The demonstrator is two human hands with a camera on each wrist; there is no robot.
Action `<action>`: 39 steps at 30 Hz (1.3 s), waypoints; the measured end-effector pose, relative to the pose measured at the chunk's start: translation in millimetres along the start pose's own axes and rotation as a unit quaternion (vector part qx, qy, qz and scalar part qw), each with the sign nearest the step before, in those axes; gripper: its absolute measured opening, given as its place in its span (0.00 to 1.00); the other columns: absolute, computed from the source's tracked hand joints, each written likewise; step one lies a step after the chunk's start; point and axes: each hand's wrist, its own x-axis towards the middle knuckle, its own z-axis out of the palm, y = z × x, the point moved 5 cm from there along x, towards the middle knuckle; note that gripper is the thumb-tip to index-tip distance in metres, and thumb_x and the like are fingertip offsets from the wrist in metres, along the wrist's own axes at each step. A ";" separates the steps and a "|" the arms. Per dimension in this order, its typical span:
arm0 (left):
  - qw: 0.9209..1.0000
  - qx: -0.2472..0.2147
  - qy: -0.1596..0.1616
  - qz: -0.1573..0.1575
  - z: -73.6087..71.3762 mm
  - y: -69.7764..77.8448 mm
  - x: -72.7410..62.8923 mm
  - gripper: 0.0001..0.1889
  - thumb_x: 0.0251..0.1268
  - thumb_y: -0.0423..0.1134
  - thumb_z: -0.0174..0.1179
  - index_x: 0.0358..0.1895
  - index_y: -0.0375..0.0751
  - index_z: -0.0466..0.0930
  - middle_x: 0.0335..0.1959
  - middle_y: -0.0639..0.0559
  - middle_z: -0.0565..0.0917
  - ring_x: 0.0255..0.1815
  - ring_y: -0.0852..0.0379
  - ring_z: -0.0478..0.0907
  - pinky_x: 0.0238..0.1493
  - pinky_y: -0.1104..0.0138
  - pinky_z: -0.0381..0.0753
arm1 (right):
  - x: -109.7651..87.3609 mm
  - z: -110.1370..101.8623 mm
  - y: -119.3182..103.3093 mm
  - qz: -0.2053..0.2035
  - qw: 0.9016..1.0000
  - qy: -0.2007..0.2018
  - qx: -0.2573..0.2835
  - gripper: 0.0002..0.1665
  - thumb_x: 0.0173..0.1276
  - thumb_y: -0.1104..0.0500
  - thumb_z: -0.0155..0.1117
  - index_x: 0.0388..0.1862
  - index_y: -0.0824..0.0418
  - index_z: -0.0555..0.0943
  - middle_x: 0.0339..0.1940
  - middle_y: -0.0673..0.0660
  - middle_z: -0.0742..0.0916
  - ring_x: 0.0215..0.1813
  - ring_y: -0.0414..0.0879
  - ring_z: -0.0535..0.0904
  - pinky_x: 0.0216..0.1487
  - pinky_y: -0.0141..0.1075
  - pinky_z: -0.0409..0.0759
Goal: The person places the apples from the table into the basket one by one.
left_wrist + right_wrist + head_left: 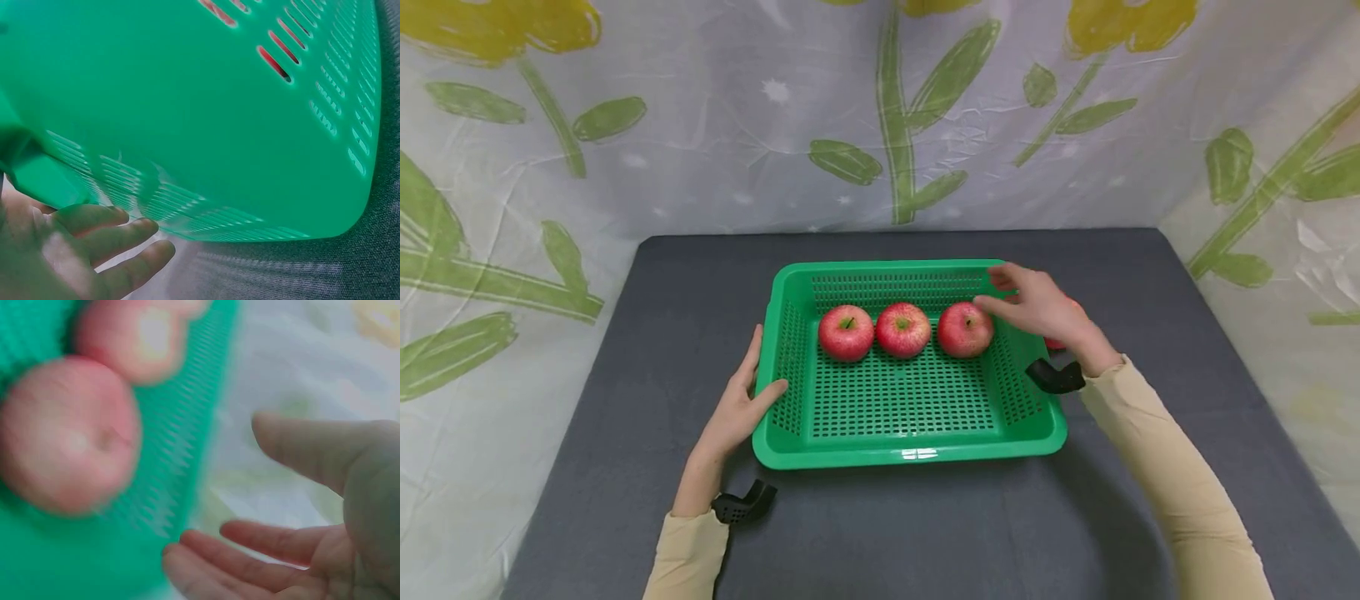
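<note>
A green plastic basket (pixel 902 450) with slotted walls stands on the dark cloth. Inside it three red apples sit in a row: a left apple (pixel 846 333), a middle apple (pixel 902 330) and a right apple (pixel 966 330). My left hand (pixel 739 404) holds the basket's left rim, thumb over the edge and fingers along the outer wall. In the left wrist view these fingers (pixel 128 240) look nearly straight. Over the basket's right back corner hovers my right hand (pixel 1030 304), its fingers spread and holding nothing. The right wrist view shows a gap between it and the apples.
Beyond the basket's right wall lies a red object (pixel 1054 343), mostly hidden by my right hand and wrist. A dark cloth (pixel 880 533) covers the table. Pale sheets (pixel 715 125) painted with yellow flowers hang behind and at both sides.
</note>
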 end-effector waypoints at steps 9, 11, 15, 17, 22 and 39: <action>1.000 -0.007 -0.004 -0.008 3.4 -2.8 -3.0 0.41 0.70 0.31 0.48 0.74 0.49 0.28 0.73 0.40 0.47 0.68 0.41 0.55 0.51 0.78 0.70 | -33.4 -46.3 73.5 0.101 0.994 0.029 -0.039 0.49 0.66 0.47 0.59 0.70 0.76 0.50 0.66 0.77 0.60 0.66 0.70 0.54 0.58 0.62 0.58; 1.000 -0.008 -0.003 -0.011 3.3 -3.3 -3.8 0.41 0.70 0.31 0.48 0.74 0.49 0.27 0.73 0.42 0.46 0.69 0.43 0.54 0.51 0.78 0.69 | -34.7 -39.4 88.5 0.122 0.992 -0.004 -0.037 0.55 0.64 0.44 0.60 0.71 0.76 0.43 0.67 0.79 0.56 0.67 0.72 0.50 0.59 0.64 0.55; 1.000 -0.008 -0.002 -0.011 2.8 -2.8 -4.6 0.41 0.69 0.30 0.48 0.74 0.48 0.27 0.74 0.43 0.45 0.69 0.43 0.52 0.52 0.78 0.69 | -35.6 -23.2 106.8 0.145 0.989 -0.031 -0.004 0.60 0.62 0.41 0.61 0.72 0.73 0.37 0.68 0.79 0.51 0.67 0.73 0.49 0.59 0.64 0.56; 1.000 -0.009 -0.004 -0.010 3.1 -2.8 -4.5 0.41 0.70 0.30 0.48 0.74 0.48 0.27 0.74 0.42 0.45 0.69 0.43 0.53 0.51 0.78 0.69 | -35.2 -16.8 110.7 0.145 0.989 -0.030 0.004 0.61 0.62 0.42 0.62 0.72 0.73 0.37 0.68 0.78 0.53 0.66 0.72 0.53 0.59 0.63 0.58; 1.000 -0.008 -0.008 -0.009 3.8 -3.0 -3.4 0.41 0.70 0.31 0.48 0.74 0.50 0.27 0.74 0.44 0.44 0.69 0.43 0.55 0.51 0.77 0.70 | -32.7 -8.5 115.1 0.129 0.991 -0.020 0.009 0.60 0.61 0.45 0.63 0.71 0.75 0.38 0.61 0.77 0.63 0.58 0.68 0.64 0.54 0.61 0.64; 1.000 0.000 -0.006 0.002 -0.3 -2.0 -0.3 0.41 0.70 0.30 0.48 0.73 0.48 0.27 0.74 0.46 0.40 0.70 0.44 0.50 0.53 0.78 0.68 | -42.4 -37.0 92.7 0.162 0.979 0.119 0.033 0.51 0.59 0.39 0.62 0.67 0.71 0.55 0.54 0.71 0.71 0.49 0.62 0.68 0.41 0.49 0.72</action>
